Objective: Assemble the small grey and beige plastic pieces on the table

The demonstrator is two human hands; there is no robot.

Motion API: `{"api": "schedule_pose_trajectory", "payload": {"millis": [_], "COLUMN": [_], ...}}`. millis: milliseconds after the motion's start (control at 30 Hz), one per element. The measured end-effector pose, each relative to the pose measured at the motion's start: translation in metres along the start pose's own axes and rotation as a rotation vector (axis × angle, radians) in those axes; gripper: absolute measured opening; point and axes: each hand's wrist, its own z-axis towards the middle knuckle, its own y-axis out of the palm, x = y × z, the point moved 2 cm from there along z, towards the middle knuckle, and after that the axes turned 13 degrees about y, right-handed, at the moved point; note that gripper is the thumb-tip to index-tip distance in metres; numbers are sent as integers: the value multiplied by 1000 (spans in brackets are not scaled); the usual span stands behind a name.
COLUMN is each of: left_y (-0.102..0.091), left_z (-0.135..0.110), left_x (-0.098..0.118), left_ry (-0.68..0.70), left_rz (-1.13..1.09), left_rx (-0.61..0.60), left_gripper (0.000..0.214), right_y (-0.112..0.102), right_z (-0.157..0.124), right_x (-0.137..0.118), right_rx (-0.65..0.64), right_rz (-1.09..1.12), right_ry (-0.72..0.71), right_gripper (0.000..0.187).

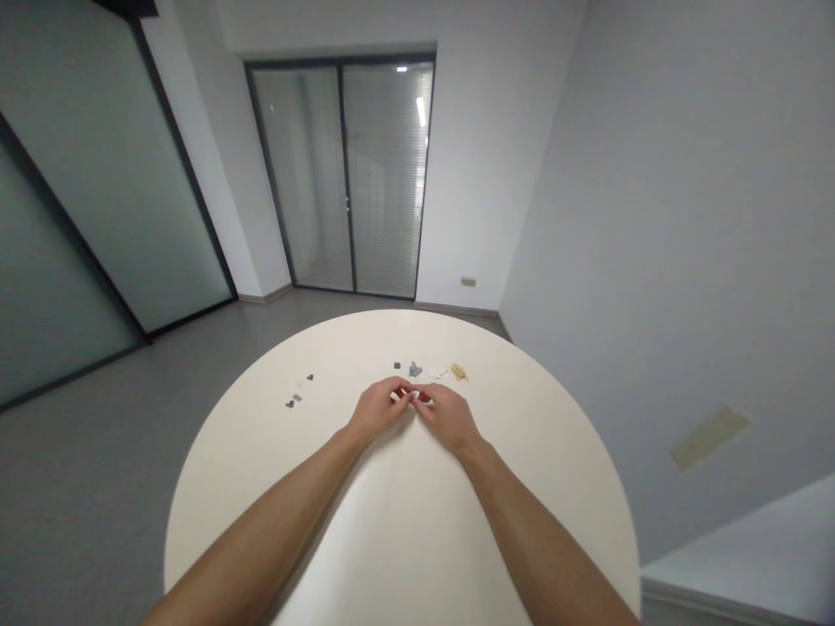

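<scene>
My left hand (379, 410) and my right hand (450, 416) meet above the middle of the round table, fingertips closed together. Between them a small white piece (415, 395) partly shows. The fingers hide most of it, so its kind is unclear. Just beyond the hands lie a small dark piece (397, 365), a little heap of blue-grey pieces (416, 369), a few white pieces (442, 373) and a pile of yellowish pieces (459, 372). They look like tiny building pieces.
The round white table (404, 539) has a curved edge all around. On its left side are small dark pieces (290, 404) and a grey piece (297, 397). Beyond stand a glass door (382, 183) and, at the right, a plain wall (665, 217).
</scene>
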Motion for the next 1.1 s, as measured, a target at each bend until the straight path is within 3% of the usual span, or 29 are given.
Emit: {"api": "schedule_pose_trajectory", "payload": {"millis": [800, 1100], "left_y": [1, 1], "left_z": [-1, -2], "left_x": [-7, -6], "left_ry": [-17, -30], "left_rz": [-20, -15], "left_rx": [-16, -75], "left_gripper": [17, 16], "right_y": [-3, -4], "right_z": [-2, -1], "right_x": [-2, -2], "right_rx": [56, 53], "right_rz": [21, 77], "right_ry": [74, 53], "right_gripper": [13, 17]}}
